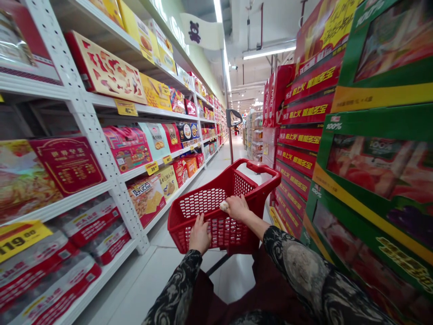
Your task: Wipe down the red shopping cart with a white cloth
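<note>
Right hand [237, 207]: fingers closed on a small white crumpled wad [223, 206], material unclear, reaching over the basket edge. Left hand [200, 235]: fingers laid on the near rim; can't tell if the thumb clamps. Red perforated plastic shopping basket [226, 232] sits directly under both; its curved red handle [272, 174] is beyond the right hand.

Step, my read: steadying the basket. Shifting it would call for a firmer two-handed hold.

Labels, near to far. Right of grip: stacked green-and-yellow cardboard cartons [323, 135], "100%". Left: yellow paper price tag [25, 239], 119.00, on white metal shelving [89, 135]. Ahead-left: red-and-white cookie box [149, 203], 好吃点. Ahead-right: red cardboard drink cases [304, 115], 怕上火 喝加多宝. Farther ahead, above: pale banner [203, 30], dark bear print.
</note>
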